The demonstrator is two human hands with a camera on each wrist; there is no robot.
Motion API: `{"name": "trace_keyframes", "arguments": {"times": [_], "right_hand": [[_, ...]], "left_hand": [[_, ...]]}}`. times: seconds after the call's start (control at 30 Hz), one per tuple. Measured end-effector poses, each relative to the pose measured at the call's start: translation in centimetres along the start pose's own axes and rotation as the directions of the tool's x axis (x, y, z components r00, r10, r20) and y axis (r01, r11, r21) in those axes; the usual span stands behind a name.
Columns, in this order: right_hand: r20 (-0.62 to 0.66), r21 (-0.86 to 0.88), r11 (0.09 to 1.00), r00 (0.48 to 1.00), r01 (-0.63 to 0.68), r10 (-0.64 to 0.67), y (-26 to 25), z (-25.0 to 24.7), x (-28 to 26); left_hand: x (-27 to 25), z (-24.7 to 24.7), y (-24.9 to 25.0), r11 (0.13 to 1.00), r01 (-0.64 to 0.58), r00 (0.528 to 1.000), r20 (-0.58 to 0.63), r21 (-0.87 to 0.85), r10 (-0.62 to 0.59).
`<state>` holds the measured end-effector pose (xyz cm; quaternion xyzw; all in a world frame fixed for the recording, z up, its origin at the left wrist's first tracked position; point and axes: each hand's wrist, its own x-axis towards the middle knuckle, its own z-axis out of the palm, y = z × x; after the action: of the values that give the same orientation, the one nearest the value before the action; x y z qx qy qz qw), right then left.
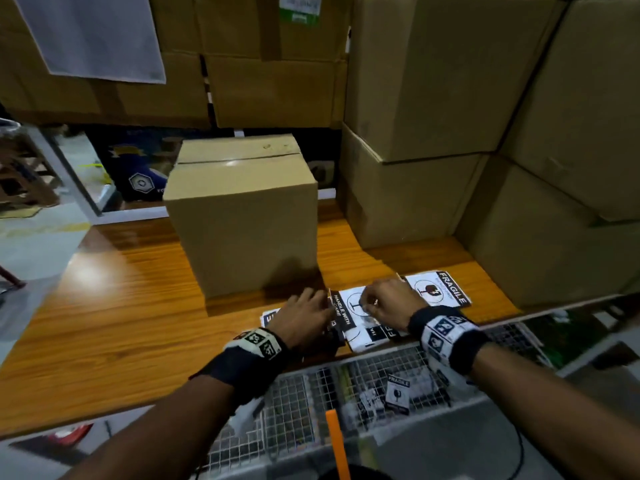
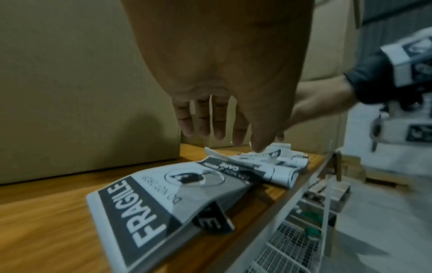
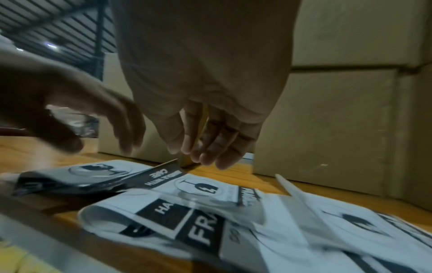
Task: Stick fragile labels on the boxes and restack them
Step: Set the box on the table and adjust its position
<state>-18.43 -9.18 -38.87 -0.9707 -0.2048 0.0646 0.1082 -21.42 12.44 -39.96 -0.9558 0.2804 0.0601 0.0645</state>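
while both hands hover low over the near edge of the desk (image 1: pixel 114 306), a scatter of fragile labels (image 1: pixel 360 318) lies there in an overlapping row that runs left to right along that edge. the label at the right end (image 1: pixel 438 289) lies flat, its long axis running left to right and its "fragile" band at the right end. a curled label (image 3: pixel 149 219) near the edge lifts off the wood. the left hand (image 1: pixel 304 318) hangs over the left part of the row with a loose, wide grip, fingers (image 2: pixel 203 118) pointing down and holding nothing. the right hand (image 1: pixel 389 299) sits over the middle labels with fingers bent down; whether its grip pinches a label cannot be told.

just behind the labels a closed cardboard box (image 1: pixel 246 216) stands upright on the desk, its taped seam on top. to its right stacked boxes (image 1: pixel 426 133) wall in the desk's right side, and more boxes fill the back.

below the desk's near edge a wire basket (image 1: pixel 294 414) holds another fragile label (image 1: pixel 398 394).
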Motion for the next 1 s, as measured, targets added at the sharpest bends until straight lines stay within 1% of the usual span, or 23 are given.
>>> {"name": "trace_keyframes", "arguments": {"times": [0.1, 0.2, 0.27, 0.33, 0.43, 0.53, 0.6, 0.67, 0.73, 0.8, 0.83, 0.9, 1.0], "right_hand": [[0.049, -0.077, 0.993, 0.995, 0.087, -0.083, -0.7, 0.7, 2.2], [0.171, -0.177, 0.969, 0.975, 0.174, -0.144, -1.8, 0.9, 4.0], [0.252, -0.200, 0.956, 0.954, 0.215, -0.162, -2.3, 0.8, 4.9], [0.308, -0.194, 0.951, 0.935, 0.242, -0.175, -2.4, 0.9, 5.5], [0.337, -0.182, 0.941, 0.917, 0.284, -0.211, -2.0, 1.5, 5.9], [0.294, -0.146, 0.947, 0.927, 0.285, -0.233, -1.6, 2.0, 6.1], [0.228, -0.101, 0.965, 0.950, 0.242, -0.215, -1.3, 2.0, 6.2], [0.157, -0.051, 0.984, 0.975, 0.170, -0.160, -1.2, 2.1, 6.1], [0.087, 0.026, 0.997, 0.993, 0.077, -0.079, -1.2, 2.3, 6.1], [0.018, 0.146, 0.988, 0.999, -0.045, 0.043, -1.3, 2.5, 6.4], [-0.001, 0.215, 0.970, 0.993, -0.115, 0.119, -1.3, 2.4, 6.5], [-0.004, 0.358, 0.904, 0.968, -0.233, 0.251, -1.3, 2.2, 6.7], [0.035, 0.540, 0.771, 0.924, -0.337, 0.380, -1.0, 1.2, 6.3]], "left_hand": [[0.2, 1.8, -0.1, 0.999, 0.032, 0.998, 0.060, -0.037, -0.030], [0.2, 2.8, 0.1, 0.991, 0.051, 0.997, 0.056, -0.124, -0.045], [0.1, 3.3, 0.3, 0.984, 0.066, 0.997, 0.036, -0.168, -0.061], [0.4, 3.6, 0.2, 0.983, 0.085, 0.995, 0.072, -0.161, -0.074], [1.0, 3.3, -0.3, 0.981, 0.098, 0.989, 0.130, -0.170, -0.076], [1.3, 2.9, -0.3, 0.984, 0.099, 0.984, 0.160, -0.147, -0.075], [1.4, 2.7, -0.3, 0.982, 0.108, 0.984, 0.159, -0.155, -0.084], [1.7, 2.8, -0.4, 0.978, 0.114, 0.985, 0.145, -0.173, -0.089], [1.9, 2.9, -0.4, 0.977, 0.116, 0.985, 0.144, -0.180, -0.091], [2.0, 3.0, -0.4, 0.979, 0.116, 0.985, 0.146, -0.168, -0.091], [2.1, 3.0, -0.4, 0.981, 0.111, 0.986, 0.145, -0.160, -0.088], [2.2, 3.1, -0.5, 0.983, 0.106, 0.985, 0.148, -0.151, -0.084], [2.3, 3.1, -0.5, 0.983, 0.100, 0.985, 0.157, -0.156, -0.075]]}}
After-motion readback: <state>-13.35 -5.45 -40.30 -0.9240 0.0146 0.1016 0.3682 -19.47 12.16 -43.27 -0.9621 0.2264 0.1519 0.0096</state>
